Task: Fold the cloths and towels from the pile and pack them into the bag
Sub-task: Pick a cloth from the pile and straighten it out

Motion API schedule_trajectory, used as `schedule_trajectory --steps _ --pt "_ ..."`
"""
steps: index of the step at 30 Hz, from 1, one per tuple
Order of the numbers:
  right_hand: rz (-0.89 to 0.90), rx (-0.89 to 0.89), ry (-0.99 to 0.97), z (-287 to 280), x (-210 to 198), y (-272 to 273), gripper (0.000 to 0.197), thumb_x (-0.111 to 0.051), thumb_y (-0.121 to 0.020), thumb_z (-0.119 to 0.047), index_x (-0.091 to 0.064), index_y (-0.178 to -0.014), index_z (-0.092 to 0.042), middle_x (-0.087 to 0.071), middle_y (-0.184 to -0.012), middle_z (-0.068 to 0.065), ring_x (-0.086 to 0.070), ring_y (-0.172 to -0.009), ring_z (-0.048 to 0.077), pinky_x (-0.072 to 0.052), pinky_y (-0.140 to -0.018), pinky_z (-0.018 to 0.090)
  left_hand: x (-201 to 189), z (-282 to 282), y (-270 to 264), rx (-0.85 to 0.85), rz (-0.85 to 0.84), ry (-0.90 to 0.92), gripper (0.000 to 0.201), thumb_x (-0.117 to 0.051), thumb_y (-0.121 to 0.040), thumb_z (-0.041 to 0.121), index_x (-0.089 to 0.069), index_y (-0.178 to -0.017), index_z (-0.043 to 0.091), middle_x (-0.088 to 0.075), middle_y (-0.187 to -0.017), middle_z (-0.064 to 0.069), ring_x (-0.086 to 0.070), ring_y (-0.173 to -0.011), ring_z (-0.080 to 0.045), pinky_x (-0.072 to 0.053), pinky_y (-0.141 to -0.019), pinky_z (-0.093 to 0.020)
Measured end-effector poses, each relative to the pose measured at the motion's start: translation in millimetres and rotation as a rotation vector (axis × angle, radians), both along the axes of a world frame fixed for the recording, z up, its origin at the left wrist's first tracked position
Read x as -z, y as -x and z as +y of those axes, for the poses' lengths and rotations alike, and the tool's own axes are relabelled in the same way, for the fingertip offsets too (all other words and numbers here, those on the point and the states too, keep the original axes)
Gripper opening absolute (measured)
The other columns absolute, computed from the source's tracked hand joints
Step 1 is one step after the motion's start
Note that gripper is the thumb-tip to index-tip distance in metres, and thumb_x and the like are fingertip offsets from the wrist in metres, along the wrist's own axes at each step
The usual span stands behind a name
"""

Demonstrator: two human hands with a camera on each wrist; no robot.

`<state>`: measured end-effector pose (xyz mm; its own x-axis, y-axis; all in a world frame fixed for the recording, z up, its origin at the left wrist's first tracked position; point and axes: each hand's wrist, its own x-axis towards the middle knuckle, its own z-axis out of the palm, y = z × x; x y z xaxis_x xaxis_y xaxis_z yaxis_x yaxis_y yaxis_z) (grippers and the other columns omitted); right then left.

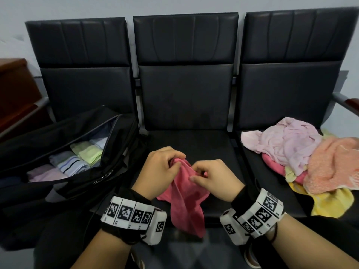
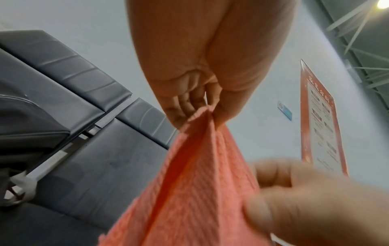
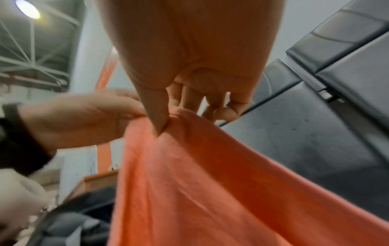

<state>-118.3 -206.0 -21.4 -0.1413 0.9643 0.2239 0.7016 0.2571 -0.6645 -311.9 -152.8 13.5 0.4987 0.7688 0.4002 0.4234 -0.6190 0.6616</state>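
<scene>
Cloths are lying at three stations. At left, the bag [image 1: 64,152] is standing open on the left seat, holding a row of folded cloths [image 1: 77,162]. At centre, the left hand [image 1: 161,166] and right hand [image 1: 211,177] are each pinching the top edge of a pink cloth [image 1: 186,202], unfolded, hanging over the near seat edge. At right, the pile [image 1: 303,162] is awaiting folding; I judge the task roughly half done.

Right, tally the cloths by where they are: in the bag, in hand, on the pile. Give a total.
In the bag: 4 folded cloths visible
In hand: 1 pink cloth, held by left hand and right hand
On the pile: at least 5, partly hidden
Total: at least 10
</scene>
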Motion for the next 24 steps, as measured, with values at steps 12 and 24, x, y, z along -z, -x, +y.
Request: schedule_trajectory --steps 12,24 --pt "-0.675 0.075 0.154 -7.6 58.6 -77.1 0.024 -0.063 -0.082 -0.049 -0.066 -0.082 -0.025 -0.067 -0.091 -0.013 -0.050 -0.110 0.012 -0.036 -0.086 0.031 -20.3 30.9 36.1 -0.328 -0.302 -0.188 0.032 -0.055 -0.080 -0.007 -0.070 -0.091 0.019 -0.064 -0.091 0.008 -0.061 -0.086 0.000 -0.043 -0.077 -0.009" --pt "-0.172 0.255 -0.311 3.9 -24.6 -102.6 0.008 -0.075 -0.083 -0.004 -0.074 -0.083 -0.011 -0.067 -0.084 0.001 -0.059 -0.081 0.012 -0.048 -0.080 0.025 -35.6 66.3 80.4 -0.525 -0.359 -0.217 0.029 -0.052 -0.080 0.006 -0.067 -0.094 0.026 -0.068 -0.096 0.002 -0.064 -0.090 -0.014 -0.051 -0.087 -0.028"
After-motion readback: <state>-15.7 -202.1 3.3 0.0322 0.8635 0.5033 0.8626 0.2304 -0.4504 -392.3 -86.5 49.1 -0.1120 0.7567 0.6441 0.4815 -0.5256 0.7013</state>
